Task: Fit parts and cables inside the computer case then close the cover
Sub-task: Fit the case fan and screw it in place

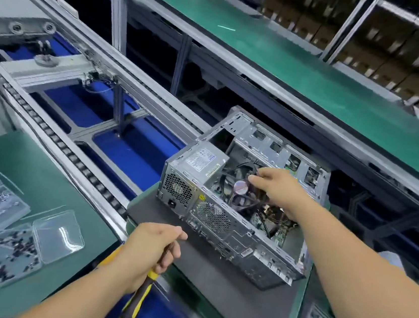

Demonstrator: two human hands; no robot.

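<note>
— Where do we stand?

— Low in the frame my left hand (150, 254) grips the screwdriver (137, 298), idle. Right of centre the computer case (237, 202) lies open on the grey pad (214, 286). My right hand (278, 188) reaches in over the fan (240, 187), fingertips pinching a cable, I think.

— What's left?

— No cover visible; I judge fitting unfinished, closing still ahead.

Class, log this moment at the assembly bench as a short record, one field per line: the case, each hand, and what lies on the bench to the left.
case: computer case on a dark pallet, cover off
power supply: power supply in the case's left corner
right hand: right hand reaches in above the cooler fan
left hand: left hand grips a yellow and black screwdriver
bench left: clear screw trays on the green mat
</note>
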